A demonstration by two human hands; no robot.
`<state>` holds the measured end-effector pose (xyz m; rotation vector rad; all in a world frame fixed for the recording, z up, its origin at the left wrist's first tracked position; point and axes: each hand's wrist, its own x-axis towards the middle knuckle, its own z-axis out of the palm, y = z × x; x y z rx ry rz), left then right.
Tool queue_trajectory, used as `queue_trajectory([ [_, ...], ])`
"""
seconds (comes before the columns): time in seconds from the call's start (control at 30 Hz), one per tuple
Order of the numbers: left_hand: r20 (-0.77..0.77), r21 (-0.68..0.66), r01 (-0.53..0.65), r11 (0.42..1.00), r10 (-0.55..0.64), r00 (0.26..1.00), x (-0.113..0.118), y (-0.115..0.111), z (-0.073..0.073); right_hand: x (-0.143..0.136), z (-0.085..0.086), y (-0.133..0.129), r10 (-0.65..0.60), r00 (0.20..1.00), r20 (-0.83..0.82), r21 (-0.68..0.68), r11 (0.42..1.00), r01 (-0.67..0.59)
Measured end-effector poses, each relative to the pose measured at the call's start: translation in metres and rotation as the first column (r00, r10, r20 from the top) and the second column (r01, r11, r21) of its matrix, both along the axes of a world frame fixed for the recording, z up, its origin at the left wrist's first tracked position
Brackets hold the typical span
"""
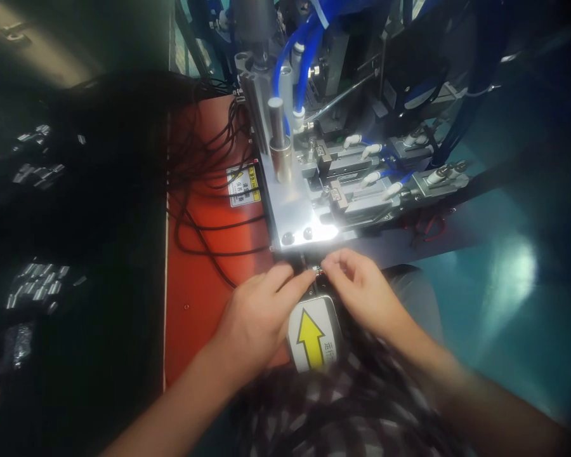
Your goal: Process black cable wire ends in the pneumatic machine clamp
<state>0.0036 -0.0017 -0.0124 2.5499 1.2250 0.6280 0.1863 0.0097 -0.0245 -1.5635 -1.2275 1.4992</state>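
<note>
Just in front of a machine's metal block [290,209], my two hands come together with their fingertips almost meeting. My left hand [259,314] is closed, its thumb and forefinger reaching to a tiny shiny piece [317,270] too small to name. From the other side my right hand [359,289] pinches at the same spot, thumb against forefinger. Whatever lies between the fingertips is mostly hidden. Directly below them is a white plate with a yellow arrow [311,336], partly covered by my left hand's edge.
Black cables [209,222] cross the orange-red surface [195,343] on the left, near a warning label [244,185]. Pneumatic cylinders [375,197] with blue hoses [309,63] stand behind and to the right. Small shiny metal parts [40,282] lie on the dark area at far left.
</note>
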Motion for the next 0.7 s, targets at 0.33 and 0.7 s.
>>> queue_trajectory([
  [0.33, -0.006, -0.012, -0.016, 1.000, 0.016, 1.000, 0.001, -0.001, 0.001, 0.004, -0.011, -0.003, 0.069, 0.997, -0.020, 0.119, 0.991, -0.067],
  [0.7, 0.060, -0.136, -0.048, 0.990, 0.056, 0.997, -0.004, 0.001, 0.007, 0.001, -0.015, -0.003, 0.057, 0.971, 0.233, 0.459, 0.874, -0.161],
])
